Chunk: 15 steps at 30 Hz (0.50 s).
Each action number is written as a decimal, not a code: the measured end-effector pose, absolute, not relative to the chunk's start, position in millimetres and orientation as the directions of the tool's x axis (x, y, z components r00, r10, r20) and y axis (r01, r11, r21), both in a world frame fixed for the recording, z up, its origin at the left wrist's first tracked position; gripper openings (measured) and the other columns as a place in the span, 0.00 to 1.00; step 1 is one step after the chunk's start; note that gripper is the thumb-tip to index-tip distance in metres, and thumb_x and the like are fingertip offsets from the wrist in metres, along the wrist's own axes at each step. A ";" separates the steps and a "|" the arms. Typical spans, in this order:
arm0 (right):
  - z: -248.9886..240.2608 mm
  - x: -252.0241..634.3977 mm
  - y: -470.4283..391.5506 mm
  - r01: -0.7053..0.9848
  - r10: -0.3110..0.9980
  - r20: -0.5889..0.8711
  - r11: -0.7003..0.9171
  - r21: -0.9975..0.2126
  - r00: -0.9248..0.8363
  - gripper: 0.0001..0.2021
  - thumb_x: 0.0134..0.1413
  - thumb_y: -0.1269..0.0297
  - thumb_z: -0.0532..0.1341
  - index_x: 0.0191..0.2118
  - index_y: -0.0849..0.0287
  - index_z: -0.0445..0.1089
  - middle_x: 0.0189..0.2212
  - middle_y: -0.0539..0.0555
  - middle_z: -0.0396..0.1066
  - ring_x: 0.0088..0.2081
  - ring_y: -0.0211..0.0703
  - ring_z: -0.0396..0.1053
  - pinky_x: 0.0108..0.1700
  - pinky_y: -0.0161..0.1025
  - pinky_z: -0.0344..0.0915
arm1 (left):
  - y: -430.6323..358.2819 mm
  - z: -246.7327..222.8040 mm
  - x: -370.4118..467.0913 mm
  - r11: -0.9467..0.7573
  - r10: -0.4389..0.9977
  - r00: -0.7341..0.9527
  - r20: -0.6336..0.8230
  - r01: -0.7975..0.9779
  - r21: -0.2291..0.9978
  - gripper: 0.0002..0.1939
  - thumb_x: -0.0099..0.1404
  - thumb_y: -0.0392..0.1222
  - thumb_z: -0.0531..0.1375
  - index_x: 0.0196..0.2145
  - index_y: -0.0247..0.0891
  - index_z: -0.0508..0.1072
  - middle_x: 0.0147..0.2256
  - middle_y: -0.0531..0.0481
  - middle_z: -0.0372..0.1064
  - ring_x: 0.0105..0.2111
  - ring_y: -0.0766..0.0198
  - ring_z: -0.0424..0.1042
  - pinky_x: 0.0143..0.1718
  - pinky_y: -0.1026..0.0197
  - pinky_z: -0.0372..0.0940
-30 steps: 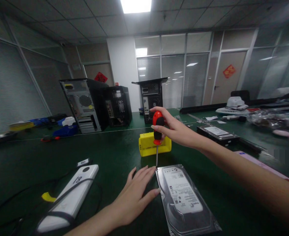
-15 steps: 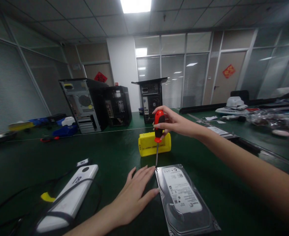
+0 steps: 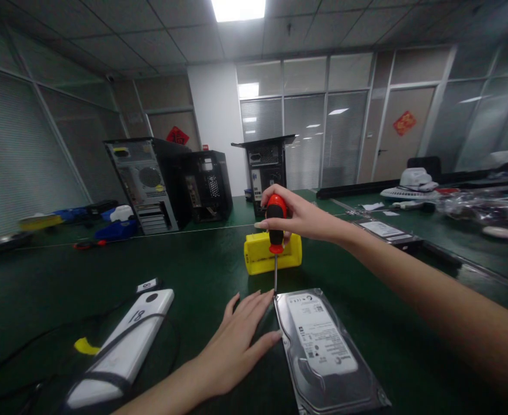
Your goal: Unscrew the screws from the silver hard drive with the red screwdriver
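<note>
A silver hard drive (image 3: pixel 323 351) with a white label lies flat on the green table (image 3: pixel 193 253). My right hand (image 3: pixel 286 216) is wrapped round the red and black handle of a screwdriver (image 3: pixel 276 225), which stands nearly upright, its tip at the drive's far left corner. My left hand (image 3: pixel 240 340) lies with its fingers spread at the drive's left edge, the fingertips by that same corner and the thumb touching the side. Behind the screwdriver sits a yellow plastic bin (image 3: pixel 258 253), partly hidden by it.
On the left lies a white power strip (image 3: pixel 126 346) marked 18, with a black cable and a yellow scrap (image 3: pixel 86 346). Computer cases (image 3: pixel 152 184) stand at the back. Another drive (image 3: pixel 386 230) and plastic bags (image 3: pixel 474 207) are on the right.
The screwdriver handle has shifted slightly left and stands more upright, and my right hand has moved left with it. My left hand keeps its place.
</note>
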State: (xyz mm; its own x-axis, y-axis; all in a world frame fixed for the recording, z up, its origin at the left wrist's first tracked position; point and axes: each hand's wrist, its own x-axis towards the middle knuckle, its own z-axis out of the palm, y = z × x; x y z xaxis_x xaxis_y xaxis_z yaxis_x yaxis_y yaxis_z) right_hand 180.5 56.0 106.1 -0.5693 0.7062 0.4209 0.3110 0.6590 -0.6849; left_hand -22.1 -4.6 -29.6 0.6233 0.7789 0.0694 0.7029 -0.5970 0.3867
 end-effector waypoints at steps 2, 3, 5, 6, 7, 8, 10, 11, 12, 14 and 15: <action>111.1 181.7 52.7 0.308 0.734 0.352 0.598 -0.740 -0.581 0.13 0.55 0.56 0.55 0.44 0.55 0.57 0.40 0.52 0.57 0.37 0.39 0.66 0.25 0.34 0.72 | -4.3 -30.0 -21.9 -0.598 0.780 0.622 0.074 0.704 0.384 0.31 0.67 0.59 0.44 0.62 0.46 0.46 0.62 0.49 0.47 0.62 0.54 0.46 0.61 0.39 0.37; 114.2 183.5 51.6 0.311 0.744 0.316 0.570 -0.761 -0.589 0.12 0.57 0.57 0.52 0.44 0.55 0.57 0.42 0.53 0.57 0.39 0.40 0.66 0.26 0.34 0.72 | -4.3 -29.8 -21.7 -0.598 0.779 0.622 0.075 0.704 0.383 0.30 0.67 0.59 0.44 0.62 0.46 0.46 0.62 0.49 0.47 0.62 0.54 0.46 0.61 0.39 0.37; 119.8 188.0 50.6 0.331 0.746 0.281 0.556 -0.763 -0.604 0.11 0.58 0.58 0.51 0.44 0.56 0.59 0.44 0.55 0.59 0.41 0.41 0.66 0.27 0.33 0.72 | -4.6 -28.8 -21.4 -0.599 0.778 0.624 0.071 0.704 0.382 0.30 0.67 0.59 0.43 0.62 0.45 0.47 0.62 0.49 0.47 0.62 0.54 0.46 0.61 0.39 0.37; 121.6 189.8 50.7 0.341 0.741 0.283 0.567 -0.750 -0.609 0.11 0.57 0.58 0.53 0.43 0.57 0.60 0.44 0.55 0.60 0.41 0.41 0.67 0.28 0.32 0.72 | -4.9 -28.1 -21.2 -0.598 0.778 0.625 0.067 0.705 0.381 0.30 0.67 0.59 0.43 0.62 0.45 0.47 0.62 0.49 0.47 0.62 0.54 0.46 0.61 0.39 0.37; 122.5 190.9 51.2 0.346 0.737 0.295 0.581 -0.737 -0.608 0.11 0.56 0.58 0.55 0.42 0.58 0.61 0.43 0.55 0.62 0.40 0.40 0.68 0.29 0.32 0.72 | -5.3 -27.5 -21.1 -0.597 0.779 0.624 0.061 0.707 0.379 0.31 0.67 0.60 0.43 0.62 0.45 0.47 0.62 0.49 0.47 0.62 0.54 0.45 0.61 0.39 0.36; 122.3 191.1 52.0 0.346 0.736 0.313 0.592 -0.728 -0.600 0.12 0.54 0.57 0.57 0.40 0.59 0.61 0.41 0.55 0.64 0.38 0.40 0.69 0.28 0.32 0.72 | -5.6 -26.9 -21.0 -0.594 0.780 0.623 0.057 0.710 0.378 0.31 0.67 0.60 0.43 0.62 0.45 0.47 0.62 0.49 0.47 0.62 0.55 0.45 0.61 0.39 0.36; 118.7 188.3 54.0 0.325 0.741 0.349 0.597 -0.733 -0.574 0.14 0.50 0.56 0.60 0.37 0.59 0.60 0.37 0.54 0.67 0.35 0.40 0.70 0.27 0.32 0.71 | -6.2 -26.2 -21.1 -0.590 0.783 0.619 0.054 0.713 0.380 0.31 0.67 0.60 0.43 0.62 0.44 0.47 0.62 0.49 0.47 0.62 0.54 0.45 0.61 0.39 0.36; 115.8 185.6 54.9 0.310 0.752 0.361 0.586 -0.748 -0.551 0.16 0.48 0.55 0.62 0.36 0.59 0.59 0.35 0.54 0.68 0.34 0.40 0.71 0.25 0.32 0.70 | -6.4 -26.1 -21.2 -0.589 0.783 0.619 0.054 0.712 0.382 0.31 0.67 0.59 0.43 0.62 0.44 0.47 0.62 0.49 0.47 0.62 0.54 0.45 0.61 0.39 0.36; 112.5 182.4 55.4 0.293 0.766 0.369 0.571 -0.767 -0.526 0.18 0.46 0.54 0.63 0.35 0.59 0.57 0.33 0.54 0.69 0.34 0.41 0.71 0.24 0.32 0.69 | -6.5 -26.3 -21.3 -0.590 0.783 0.620 0.057 0.711 0.383 0.31 0.67 0.59 0.43 0.62 0.44 0.48 0.62 0.48 0.47 0.62 0.54 0.45 0.61 0.39 0.36; 106.5 175.9 54.9 0.268 0.791 0.373 0.540 -0.798 -0.485 0.19 0.45 0.52 0.63 0.35 0.58 0.55 0.31 0.54 0.71 0.33 0.43 0.72 0.22 0.31 0.68 | -6.6 -27.2 -21.9 -0.596 0.780 0.622 0.067 0.706 0.383 0.30 0.67 0.59 0.43 0.62 0.44 0.48 0.62 0.48 0.47 0.62 0.53 0.46 0.61 0.39 0.36; 104.3 173.0 53.8 0.257 0.791 0.381 0.542 -0.800 -0.479 0.19 0.46 0.51 0.62 0.35 0.58 0.55 0.30 0.54 0.71 0.33 0.43 0.72 0.21 0.30 0.67 | -6.5 -27.7 -22.2 -0.600 0.778 0.624 0.073 0.703 0.382 0.30 0.67 0.59 0.43 0.62 0.45 0.48 0.62 0.48 0.47 0.62 0.53 0.46 0.61 0.39 0.36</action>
State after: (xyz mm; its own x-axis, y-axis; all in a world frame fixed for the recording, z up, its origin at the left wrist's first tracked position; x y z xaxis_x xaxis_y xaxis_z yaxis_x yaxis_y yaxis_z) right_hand 173.0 53.8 104.3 -0.4792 0.7905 0.3813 0.2565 0.5417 -0.8005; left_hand -22.2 -6.5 -27.7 0.6244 0.7777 0.0726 0.7030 -0.6001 0.3817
